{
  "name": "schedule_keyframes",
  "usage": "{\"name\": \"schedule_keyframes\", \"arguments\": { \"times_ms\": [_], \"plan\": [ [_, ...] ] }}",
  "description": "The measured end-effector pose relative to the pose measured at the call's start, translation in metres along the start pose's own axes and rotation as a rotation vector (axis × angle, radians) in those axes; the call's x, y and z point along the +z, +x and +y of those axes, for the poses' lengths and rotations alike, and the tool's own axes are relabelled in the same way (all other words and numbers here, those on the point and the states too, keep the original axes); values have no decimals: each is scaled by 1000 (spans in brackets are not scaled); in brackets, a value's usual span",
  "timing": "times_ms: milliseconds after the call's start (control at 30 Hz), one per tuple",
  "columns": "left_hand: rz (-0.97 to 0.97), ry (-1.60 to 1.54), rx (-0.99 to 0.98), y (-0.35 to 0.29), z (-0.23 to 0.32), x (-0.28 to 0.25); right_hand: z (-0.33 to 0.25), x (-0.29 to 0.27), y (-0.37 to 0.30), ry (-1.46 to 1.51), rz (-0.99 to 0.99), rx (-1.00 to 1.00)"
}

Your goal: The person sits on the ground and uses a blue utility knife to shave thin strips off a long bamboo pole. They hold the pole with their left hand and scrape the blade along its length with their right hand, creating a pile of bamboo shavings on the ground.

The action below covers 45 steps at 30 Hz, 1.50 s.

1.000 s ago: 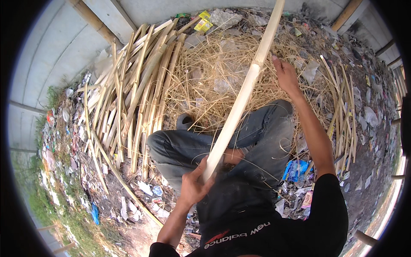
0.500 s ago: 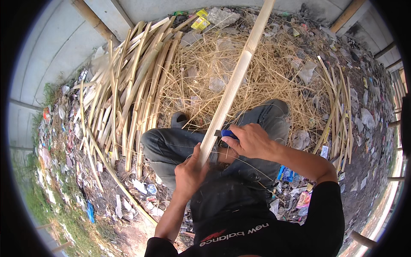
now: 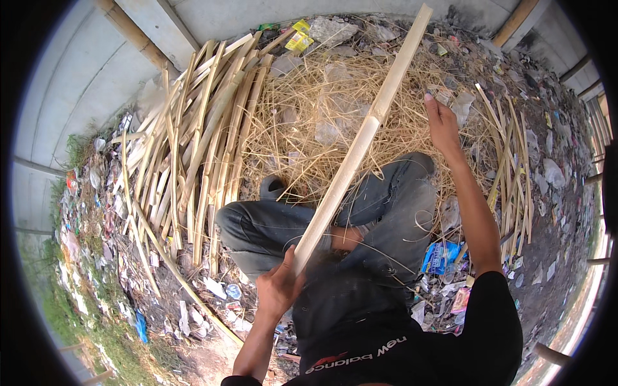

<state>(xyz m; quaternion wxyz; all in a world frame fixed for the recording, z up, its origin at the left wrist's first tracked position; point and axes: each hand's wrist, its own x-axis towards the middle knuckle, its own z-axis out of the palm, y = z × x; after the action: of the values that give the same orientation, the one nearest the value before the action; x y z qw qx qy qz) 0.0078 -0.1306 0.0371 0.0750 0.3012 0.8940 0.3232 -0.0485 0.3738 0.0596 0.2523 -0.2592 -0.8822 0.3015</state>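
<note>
My left hand (image 3: pixel 278 285) is closed round the lower end of a long, pale split bamboo strip (image 3: pixel 340 170). The strip slants up and to the right from my lap, above my crossed legs, with a node about halfway along. My right hand (image 3: pixel 443 127) is stretched forward to the right of the strip's upper part, apart from it. Its back is toward me and one finger points forward; the other fingers look curled and are mostly hidden. The blue-handled knife from the earlier frame does not show here.
A heap of split bamboo strips (image 3: pixel 209 122) lies at the left, a smaller bundle of thin strips (image 3: pixel 513 174) at the right. Curly bamboo shavings (image 3: pixel 302 116) cover the ground before my legs. Litter is scattered around. A pale panel wall (image 3: pixel 84 83) with bamboo posts stands behind.
My right hand has moved forward and right, away from the strip, where it held a blue-handled knife. The bamboo strip has shifted a little toward me, and its far end now shows.
</note>
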Motion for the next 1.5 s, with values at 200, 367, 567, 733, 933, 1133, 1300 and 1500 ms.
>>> {"name": "schedule_keyframes", "arguments": {
  "times_ms": [200,367,567,733,933,1133,1300,1500],
  "plan": [
    [71,-23,-19,23,0,6,-45,11,-49,371,-184,-2],
    [85,-11,-10,27,5,3,-98,21,-70,293,-421,-111],
    [93,24,-9,25,5,6,-87,48,-75,378,-434,-68],
    [116,47,17,15,-3,1,-64,31,-43,457,-92,84],
    [94,-16,-16,14,-4,3,-82,13,-61,79,-110,-136],
    [71,-21,2,21,-1,5,-99,40,-121,-13,-489,-373],
    [50,-27,19,18,-7,5,-92,48,-106,-132,-463,-452],
    [72,1,69,25,-9,-1,-70,55,-60,-208,-287,-365]
  ]
}}
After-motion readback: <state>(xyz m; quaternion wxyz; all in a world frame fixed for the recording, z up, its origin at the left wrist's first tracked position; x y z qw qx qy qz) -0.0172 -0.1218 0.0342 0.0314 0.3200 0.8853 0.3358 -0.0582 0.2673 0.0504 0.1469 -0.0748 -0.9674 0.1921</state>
